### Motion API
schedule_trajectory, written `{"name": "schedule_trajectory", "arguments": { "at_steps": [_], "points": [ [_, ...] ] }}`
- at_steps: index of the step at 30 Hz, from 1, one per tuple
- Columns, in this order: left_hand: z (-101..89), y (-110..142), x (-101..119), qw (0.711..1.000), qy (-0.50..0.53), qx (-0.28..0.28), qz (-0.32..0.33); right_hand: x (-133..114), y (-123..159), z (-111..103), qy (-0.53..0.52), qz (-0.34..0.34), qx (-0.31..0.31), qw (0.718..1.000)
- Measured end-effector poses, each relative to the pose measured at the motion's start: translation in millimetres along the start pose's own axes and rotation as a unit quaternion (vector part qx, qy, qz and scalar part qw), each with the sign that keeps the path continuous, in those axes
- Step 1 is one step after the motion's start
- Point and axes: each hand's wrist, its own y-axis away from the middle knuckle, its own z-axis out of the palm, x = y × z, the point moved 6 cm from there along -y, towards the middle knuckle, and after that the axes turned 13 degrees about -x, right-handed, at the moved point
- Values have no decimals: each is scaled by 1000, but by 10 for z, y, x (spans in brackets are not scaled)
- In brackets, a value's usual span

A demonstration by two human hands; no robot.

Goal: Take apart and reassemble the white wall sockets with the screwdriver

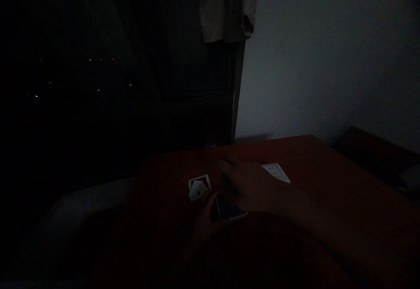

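Observation:
The scene is very dark. My left hand (207,217) curls around the near left side of a dark, box-like piece with a pale edge (231,212), thumb and fingers gripping it. Over the same piece reaches my right hand (247,179), palm down, its fingers bent and pointing left. Something dark lies beneath those fingers, too dim to name. Just left of the hands lies a small white square frame (197,187) with a pale angled piece across it. A white socket panel with slots (277,173) rests beyond my right wrist, which partly hides it.
A reddish-brown table (315,179) carries these things. Behind it stand a pale wall (311,61) and a dark window (197,70) with small distant lights. Cloth (226,9) hangs at the top. A dark piece of furniture (377,153) is at the right.

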Motion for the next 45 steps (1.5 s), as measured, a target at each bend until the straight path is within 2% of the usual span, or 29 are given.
{"name": "schedule_trajectory", "arguments": {
  "at_steps": [2, 4, 6, 10, 12, 14, 17, 19, 21, 25, 27, 29, 33, 35, 37, 40, 45],
  "points": [
    [0, 3, -4, 1000, -9, -1, -10, -25, 19, 4, -41, -56, 0, 998],
    [-5, 6, 13, 1000, -18, 0, -11, -21, 19, 7, -45, -69, 11, 996],
    [-18, 5, 43, 1000, -16, 3, -10, -8, -7, 27, -15, -41, 20, 999],
    [-49, -11, 110, 1000, -22, -1, -21, 23, -59, 73, 49, 72, 30, 996],
    [-55, -19, 131, 1000, -24, -3, -14, 27, -51, 79, 55, 98, 31, 993],
    [-49, -19, 135, 1000, -16, -2, 6, 17, -20, 59, 28, 70, 34, 997],
    [-32, -7, 93, 1000, -10, 7, 13, -14, 34, 21, -61, -45, 27, 997],
    [-25, -1, 70, 1000, -12, 7, 4, 2, 50, 11, -102, -85, 28, 991],
    [-25, 0, 78, 1000, -10, 1, 2, 55, 33, 24, -95, -58, 47, 993],
    [-48, -4, 134, 1000, -7, -7, 2, 110, -27, 112, 6, 73, 67, 995],
    [-61, -4, 155, 1000, -1, -4, 4, 96, -32, 139, 30, 103, 68, 992],
    [-64, -6, 164, 1000, 3, -2, 7, 65, -18, 133, 8, 78, 74, 994],
    [-46, -14, 124, 1000, 11, -2, 1, 4, 42, 92, -113, -72, 51, 990],
    [-39, -14, 92, 1000, 6, 1, -2, 21, 62, 86, -139, -94, 31, 985],
    [-35, -10, 75, 1000, -4, 2, -1, 55, 66, 86, -123, -65, 34, 990],
    [-40, -3, 84, 1000, -6, 4, 4, 70, 53, 106, -59, 5, 71, 996],
    [-51, -11, 136, 1000, -1, 2, 6, 107, 21, 187, 32, 129, 155, 979]
  ]
}}
